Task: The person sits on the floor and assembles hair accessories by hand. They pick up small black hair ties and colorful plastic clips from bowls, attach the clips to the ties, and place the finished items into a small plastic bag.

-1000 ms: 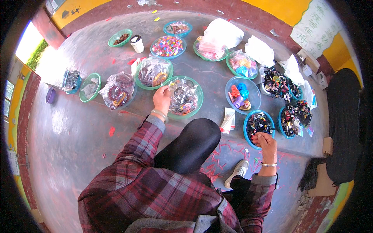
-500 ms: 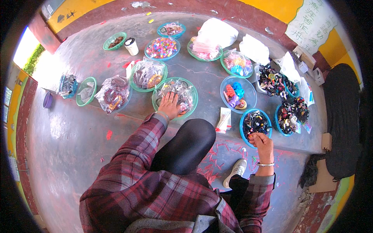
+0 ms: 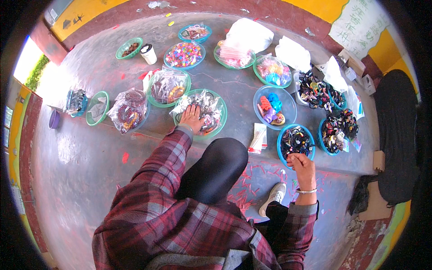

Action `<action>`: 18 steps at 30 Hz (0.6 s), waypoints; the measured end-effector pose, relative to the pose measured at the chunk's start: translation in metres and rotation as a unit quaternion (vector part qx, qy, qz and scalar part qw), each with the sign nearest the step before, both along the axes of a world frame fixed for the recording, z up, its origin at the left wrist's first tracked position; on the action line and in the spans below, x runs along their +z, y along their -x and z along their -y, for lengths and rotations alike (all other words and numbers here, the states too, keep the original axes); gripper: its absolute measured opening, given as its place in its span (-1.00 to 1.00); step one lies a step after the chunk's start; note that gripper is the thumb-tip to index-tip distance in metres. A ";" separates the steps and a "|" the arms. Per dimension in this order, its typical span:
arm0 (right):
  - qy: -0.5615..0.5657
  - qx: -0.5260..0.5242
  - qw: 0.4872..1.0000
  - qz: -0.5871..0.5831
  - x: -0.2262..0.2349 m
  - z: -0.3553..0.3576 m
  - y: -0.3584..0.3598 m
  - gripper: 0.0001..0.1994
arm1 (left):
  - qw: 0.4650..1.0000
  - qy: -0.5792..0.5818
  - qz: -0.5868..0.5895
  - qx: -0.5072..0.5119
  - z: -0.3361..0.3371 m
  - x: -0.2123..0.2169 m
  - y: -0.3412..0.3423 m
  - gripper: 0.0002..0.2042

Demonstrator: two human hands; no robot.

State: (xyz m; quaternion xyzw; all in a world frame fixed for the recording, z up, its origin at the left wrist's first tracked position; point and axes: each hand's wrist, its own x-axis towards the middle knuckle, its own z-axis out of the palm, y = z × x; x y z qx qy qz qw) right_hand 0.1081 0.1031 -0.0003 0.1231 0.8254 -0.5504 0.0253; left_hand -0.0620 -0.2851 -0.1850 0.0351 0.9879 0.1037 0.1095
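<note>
My left hand [image 3: 192, 119] lies with fingers stretched out on the clear plastic bags [image 3: 208, 104] of dark hair ties that fill a green bowl [image 3: 224, 116]. It presses on them without gripping. My right hand [image 3: 303, 170] hovers at the near rim of a blue basket [image 3: 280, 152] heaped with black hair ties [image 3: 294, 140]. Its fingers are pinched together, and whatever is between them is too small to make out. Between the two bowls lies a small stack of white packets with red edges [image 3: 258, 138].
Bowls of bagged hair ties [image 3: 168, 87], coloured beads [image 3: 183, 54] and bright scrunchies [image 3: 275, 107] stand around on a grey ledge. A lidded paper cup [image 3: 148, 54] is at the back left. More black hair ties [image 3: 333, 134] sit at right. Red scraps [image 3: 245, 191] litter the floor.
My left hand has slid slightly left and toward me on the bags, and the bags have shifted under it. My right hand stays pinched at about the same place.
</note>
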 end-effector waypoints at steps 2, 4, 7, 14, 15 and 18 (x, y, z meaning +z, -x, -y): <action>0.000 0.012 1.000 -0.006 0.001 0.001 0.001 -0.82 | 1.000 0.012 -0.020 -0.020 0.002 0.002 -0.002 -0.26; -0.001 0.018 1.000 -0.010 0.000 0.001 0.000 -0.82 | 0.999 -0.034 -0.034 -0.017 0.003 0.011 -0.005 -0.26; -0.001 0.016 1.000 -0.019 -0.006 -0.004 -0.002 -0.82 | 0.992 -0.085 -0.091 -0.007 0.004 0.020 -0.008 -0.29; 0.052 -0.106 0.992 -0.044 0.016 -0.026 -0.006 -0.84 | 0.942 -0.123 -0.307 -0.057 -0.005 0.064 -0.004 -0.65; 0.099 -0.134 0.983 -0.072 0.017 -0.033 -0.007 -0.83 | 0.929 -0.153 -0.331 -0.063 -0.010 0.073 -0.001 -0.71; 0.222 -0.241 0.932 -0.154 0.021 -0.044 -0.009 -0.79 | 0.915 -0.208 -0.335 -0.088 -0.041 0.120 0.006 -0.79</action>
